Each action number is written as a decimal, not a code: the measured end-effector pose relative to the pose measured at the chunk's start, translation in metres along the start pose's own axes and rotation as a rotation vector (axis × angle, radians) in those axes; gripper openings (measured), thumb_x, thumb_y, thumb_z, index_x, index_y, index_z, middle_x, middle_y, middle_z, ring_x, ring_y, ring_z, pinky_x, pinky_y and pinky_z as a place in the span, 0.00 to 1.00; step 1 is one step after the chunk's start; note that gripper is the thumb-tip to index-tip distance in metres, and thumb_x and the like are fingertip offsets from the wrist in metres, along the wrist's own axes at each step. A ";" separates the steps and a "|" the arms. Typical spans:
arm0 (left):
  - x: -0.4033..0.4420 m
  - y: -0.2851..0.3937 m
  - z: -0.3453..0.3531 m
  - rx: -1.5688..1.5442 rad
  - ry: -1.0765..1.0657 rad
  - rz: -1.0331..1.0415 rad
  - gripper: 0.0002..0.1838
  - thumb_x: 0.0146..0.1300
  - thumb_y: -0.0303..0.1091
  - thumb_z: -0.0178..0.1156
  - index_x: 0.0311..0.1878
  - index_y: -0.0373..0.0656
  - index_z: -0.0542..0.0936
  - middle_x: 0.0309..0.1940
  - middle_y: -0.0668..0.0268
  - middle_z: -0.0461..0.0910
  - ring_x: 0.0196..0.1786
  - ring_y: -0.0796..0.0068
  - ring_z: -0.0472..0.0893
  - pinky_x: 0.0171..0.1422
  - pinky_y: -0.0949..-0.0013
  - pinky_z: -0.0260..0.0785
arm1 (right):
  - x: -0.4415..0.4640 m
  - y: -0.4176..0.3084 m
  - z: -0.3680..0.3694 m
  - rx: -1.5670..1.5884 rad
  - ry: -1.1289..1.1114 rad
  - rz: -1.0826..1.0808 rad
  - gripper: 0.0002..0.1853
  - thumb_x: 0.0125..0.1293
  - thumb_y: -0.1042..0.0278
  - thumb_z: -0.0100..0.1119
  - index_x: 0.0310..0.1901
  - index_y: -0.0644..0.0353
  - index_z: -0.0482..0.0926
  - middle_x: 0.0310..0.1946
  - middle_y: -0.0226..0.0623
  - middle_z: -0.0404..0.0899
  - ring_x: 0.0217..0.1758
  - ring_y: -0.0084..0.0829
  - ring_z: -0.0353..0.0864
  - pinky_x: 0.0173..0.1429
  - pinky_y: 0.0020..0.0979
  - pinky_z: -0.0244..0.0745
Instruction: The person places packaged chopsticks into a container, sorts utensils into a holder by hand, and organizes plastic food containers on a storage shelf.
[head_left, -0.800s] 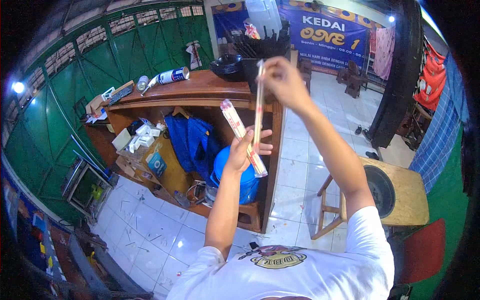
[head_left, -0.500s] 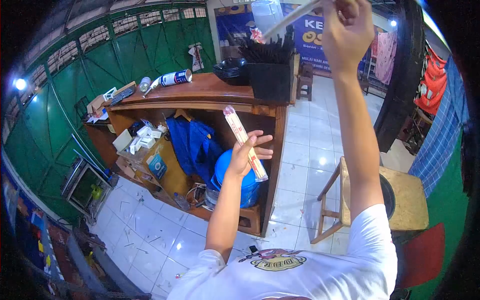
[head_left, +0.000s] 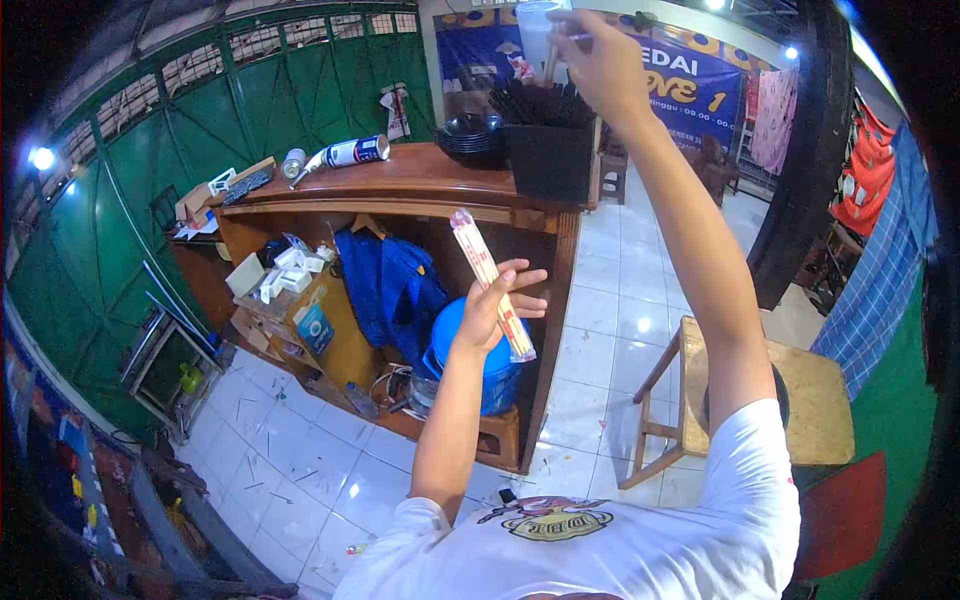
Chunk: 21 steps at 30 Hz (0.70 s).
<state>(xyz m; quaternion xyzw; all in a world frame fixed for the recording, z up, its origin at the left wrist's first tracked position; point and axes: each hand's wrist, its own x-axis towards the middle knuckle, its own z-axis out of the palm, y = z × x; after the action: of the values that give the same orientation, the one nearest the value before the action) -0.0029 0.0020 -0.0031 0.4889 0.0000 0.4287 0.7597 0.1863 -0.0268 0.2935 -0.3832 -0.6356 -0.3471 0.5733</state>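
Several chopsticks in clear wrappers with red print (head_left: 476,250) lie across my left hand (head_left: 488,308), pinned by the thumb while the other fingers spread out. My right hand (head_left: 598,62) is raised at the top, its fingers closed around a thin pale stick (head_left: 552,66) that points down over the black box (head_left: 553,165). Dark chopsticks (head_left: 540,106) stand in that box at the counter's right end. A pale translucent container (head_left: 535,35) is behind my right fingers, partly hidden by them.
Black bowls (head_left: 470,142) and a blue-and-white can (head_left: 358,151) are on the wooden counter (head_left: 420,178). Below are a blue bucket (head_left: 490,375) and a blue jacket (head_left: 392,285). A wooden table (head_left: 820,400) stands at the right.
My right hand first rose to the upper right with a stick, then moved left above the black box. My left hand stays nearly still with its wrapped chopsticks.
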 end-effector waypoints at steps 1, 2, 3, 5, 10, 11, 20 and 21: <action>0.000 0.000 0.000 0.012 0.006 0.000 0.23 0.74 0.42 0.57 0.63 0.37 0.70 0.55 0.45 0.81 0.39 0.55 0.89 0.41 0.56 0.87 | -0.001 0.003 0.002 0.003 -0.004 0.000 0.12 0.69 0.66 0.64 0.53 0.53 0.84 0.38 0.42 0.87 0.37 0.34 0.89 0.44 0.31 0.81; -0.001 0.000 -0.001 0.025 0.012 -0.001 0.22 0.74 0.42 0.57 0.63 0.37 0.71 0.56 0.45 0.81 0.39 0.56 0.89 0.40 0.57 0.86 | -0.002 0.006 0.002 -0.076 -0.076 -0.005 0.13 0.70 0.65 0.62 0.54 0.53 0.84 0.38 0.43 0.88 0.37 0.38 0.89 0.45 0.33 0.81; -0.001 -0.001 -0.001 0.023 0.018 -0.001 0.22 0.74 0.42 0.57 0.63 0.37 0.71 0.56 0.45 0.81 0.39 0.56 0.89 0.40 0.57 0.86 | -0.003 0.004 0.002 -0.154 -0.149 -0.009 0.14 0.70 0.64 0.61 0.55 0.52 0.84 0.38 0.43 0.88 0.37 0.41 0.88 0.46 0.35 0.81; -0.001 -0.001 -0.003 0.014 0.016 -0.010 0.22 0.74 0.42 0.57 0.63 0.38 0.70 0.56 0.45 0.81 0.39 0.56 0.89 0.40 0.57 0.86 | -0.005 0.000 0.000 -0.211 -0.202 -0.008 0.15 0.71 0.63 0.58 0.55 0.51 0.85 0.41 0.43 0.87 0.42 0.43 0.87 0.51 0.37 0.80; -0.003 0.001 0.001 0.011 0.019 0.002 0.23 0.73 0.42 0.58 0.62 0.35 0.70 0.56 0.43 0.81 0.39 0.55 0.89 0.41 0.58 0.86 | -0.013 0.008 -0.001 -0.417 -0.303 -0.174 0.18 0.71 0.61 0.51 0.57 0.49 0.85 0.53 0.43 0.84 0.56 0.48 0.80 0.65 0.43 0.72; -0.003 0.002 0.002 0.009 0.013 0.007 0.23 0.74 0.41 0.58 0.62 0.35 0.70 0.55 0.43 0.81 0.39 0.55 0.89 0.41 0.58 0.86 | -0.016 0.010 -0.001 -0.424 -0.349 -0.142 0.19 0.70 0.60 0.51 0.57 0.49 0.85 0.56 0.42 0.82 0.59 0.48 0.78 0.67 0.44 0.70; -0.002 0.004 0.003 0.010 -0.026 -0.001 0.23 0.74 0.40 0.57 0.63 0.34 0.70 0.56 0.42 0.80 0.40 0.55 0.89 0.42 0.58 0.86 | -0.048 -0.036 -0.010 -0.271 -0.068 -0.249 0.18 0.66 0.67 0.55 0.56 0.54 0.83 0.52 0.44 0.82 0.59 0.48 0.78 0.65 0.43 0.70; -0.003 0.004 0.002 0.011 -0.040 -0.005 0.23 0.74 0.41 0.57 0.63 0.34 0.69 0.56 0.41 0.80 0.41 0.54 0.89 0.43 0.58 0.86 | -0.059 -0.046 -0.012 -0.144 -0.087 -0.207 0.16 0.65 0.70 0.56 0.54 0.57 0.83 0.50 0.44 0.83 0.57 0.48 0.79 0.63 0.42 0.72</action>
<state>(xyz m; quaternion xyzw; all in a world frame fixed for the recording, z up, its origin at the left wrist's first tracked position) -0.0063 -0.0009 -0.0001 0.5016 -0.0119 0.4169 0.7579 0.1545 -0.0643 0.2357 -0.3706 -0.6695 -0.4323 0.4771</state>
